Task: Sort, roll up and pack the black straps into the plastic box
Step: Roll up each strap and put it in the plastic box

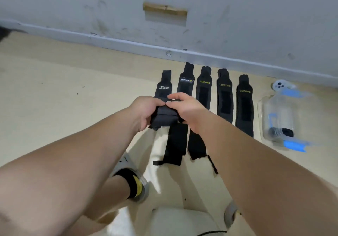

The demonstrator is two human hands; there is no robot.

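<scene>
Both grip one half-rolled strap (165, 117): left hand (146, 111) and right hand (184, 107) pinch it from either side, likely so the coil cannot spring loose. More straps (225, 96) lie flat just beyond, apparently sorted. The box (278, 113), right of the right hand, holds a roll (282, 132).

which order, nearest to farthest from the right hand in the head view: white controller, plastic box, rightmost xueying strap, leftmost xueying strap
From the right hand:
1. leftmost XUEYING strap, just to the hand's right.
2. rightmost XUEYING strap, at the right end of the row.
3. plastic box, right of the row.
4. white controller, beyond the box, farther back.
</scene>
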